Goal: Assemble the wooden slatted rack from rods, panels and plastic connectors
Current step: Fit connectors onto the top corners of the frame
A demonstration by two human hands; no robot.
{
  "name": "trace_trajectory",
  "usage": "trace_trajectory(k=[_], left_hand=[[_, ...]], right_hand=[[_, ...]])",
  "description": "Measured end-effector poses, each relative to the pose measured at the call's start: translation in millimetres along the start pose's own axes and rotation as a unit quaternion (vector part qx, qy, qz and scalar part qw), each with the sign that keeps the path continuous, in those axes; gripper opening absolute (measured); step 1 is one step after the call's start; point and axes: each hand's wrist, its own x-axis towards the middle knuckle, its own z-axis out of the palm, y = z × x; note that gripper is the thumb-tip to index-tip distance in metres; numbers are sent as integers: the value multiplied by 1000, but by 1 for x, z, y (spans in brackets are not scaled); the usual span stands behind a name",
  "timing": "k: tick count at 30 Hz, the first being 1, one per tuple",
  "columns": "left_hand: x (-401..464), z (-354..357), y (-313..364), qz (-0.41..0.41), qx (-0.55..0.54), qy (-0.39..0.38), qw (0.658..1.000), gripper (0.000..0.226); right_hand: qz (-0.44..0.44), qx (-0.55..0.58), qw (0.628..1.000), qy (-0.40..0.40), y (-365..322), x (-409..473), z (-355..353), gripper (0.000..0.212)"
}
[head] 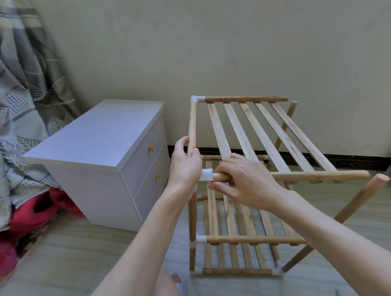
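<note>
A wooden slatted rack (233, 239) stands on the floor with two lower shelves joined by white plastic connectors. The top slatted panel (262, 134) lies tilted above it. My left hand (185, 163) grips the panel's left side rod (192, 123) near its front end. My right hand (242, 181) holds the panel's front rod (319, 175) right beside a white connector (206, 174) at the front left corner. A second white connector (197, 99) caps the far left corner. On the right, two upright rods (360, 202) lean outward with bare tops.
A white two-drawer cabinet (101, 155) stands just left of the rack. A patterned curtain (21, 87) and red fabric (37, 215) fill the far left. The wall runs close behind the rack. A slippered foot (178, 279) shows at the bottom on the tiled floor.
</note>
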Motion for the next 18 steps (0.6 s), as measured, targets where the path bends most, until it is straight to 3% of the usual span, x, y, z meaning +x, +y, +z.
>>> trace_trajectory(k=[3,7,12,18], left_hand=[[3,-1,-1,-1,5,5,1000,39],[0,1,-2,0,3,8,1000,39],[-2,1,0,-1,-2,11,1000,43],[-4,2,0,-5,-18,22,1000,43]], right_hand=[[-21,-28,997,67,0,5,-12,37],[-27,-5,998,48,-2,0,-6,34],[-19,1,999,26,-3,-5,3,51],[-15,12,993,114,-6,-2,5,52]])
